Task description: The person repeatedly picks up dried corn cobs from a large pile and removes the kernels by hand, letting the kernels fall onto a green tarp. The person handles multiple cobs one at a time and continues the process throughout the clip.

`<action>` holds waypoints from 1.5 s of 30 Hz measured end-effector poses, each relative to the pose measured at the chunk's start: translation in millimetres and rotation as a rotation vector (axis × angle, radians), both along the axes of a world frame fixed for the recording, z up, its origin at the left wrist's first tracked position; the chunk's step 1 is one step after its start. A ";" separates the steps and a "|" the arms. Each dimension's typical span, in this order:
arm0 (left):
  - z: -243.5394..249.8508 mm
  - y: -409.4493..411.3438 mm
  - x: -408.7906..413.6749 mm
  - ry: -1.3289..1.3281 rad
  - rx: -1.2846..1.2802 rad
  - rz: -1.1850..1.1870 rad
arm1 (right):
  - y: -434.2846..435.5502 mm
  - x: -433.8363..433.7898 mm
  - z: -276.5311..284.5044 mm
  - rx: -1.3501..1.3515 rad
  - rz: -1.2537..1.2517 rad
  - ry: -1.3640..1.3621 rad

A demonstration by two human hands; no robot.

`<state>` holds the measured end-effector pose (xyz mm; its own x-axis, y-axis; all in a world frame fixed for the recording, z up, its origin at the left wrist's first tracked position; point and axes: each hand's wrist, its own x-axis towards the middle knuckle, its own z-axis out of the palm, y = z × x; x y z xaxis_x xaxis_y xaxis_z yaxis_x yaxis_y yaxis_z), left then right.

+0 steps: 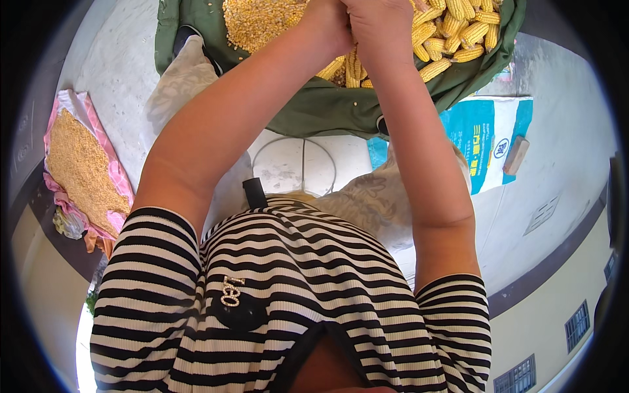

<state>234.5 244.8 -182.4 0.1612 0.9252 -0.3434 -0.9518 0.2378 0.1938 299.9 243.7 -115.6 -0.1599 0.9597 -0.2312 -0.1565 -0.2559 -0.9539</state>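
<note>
My left hand (330, 25) and my right hand (385, 27) meet at the top edge of the picture, pressed close together. Their fingers are partly cut off and turned away, so anything between them is hidden. Below and beside them lies a dark green cloth (324, 105), spread with its edge gathered up. A heap of loose yellow corn kernels (260, 22) covers its left part, nearest my left forearm. To the right of my right hand is a pile of husked yellow corn cobs (457, 29). More cobs (351, 69) show between my wrists.
On the concrete floor at left, a pink-edged sheet (100, 147) bears spread yellow grain (81, 172). A blue and white printed sack (484, 118) lies flat at right, with a small block (516, 155) on it. My shoe (189, 37) touches the cloth.
</note>
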 end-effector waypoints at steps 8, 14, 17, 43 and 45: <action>11.0 -12.4 19.7 1.713 0.198 0.144 | 14.6 8.9 -5.1 -0.075 -0.190 0.100; 5.5 -9.7 22.2 1.000 0.047 0.061 | 4.6 4.6 6.5 -0.051 -0.168 -0.060; -29.5 -3.8 10.4 0.579 0.077 0.067 | -1.0 -1.6 8.2 -0.026 -0.147 -0.085; 45.5 -25.7 -17.1 1.526 0.306 -0.430 | 66.4 68.0 -25.6 -0.390 -0.334 0.428; 50.3 -28.4 -23.9 1.593 0.378 -0.575 | 71.5 67.7 -22.5 -0.474 -0.418 0.463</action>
<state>210.6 216.4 -132.1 0.2181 0.9360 -0.2761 0.3959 0.1738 0.9017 367.6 315.2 -138.1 0.0130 0.7771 -0.6292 -0.6850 -0.4515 -0.5718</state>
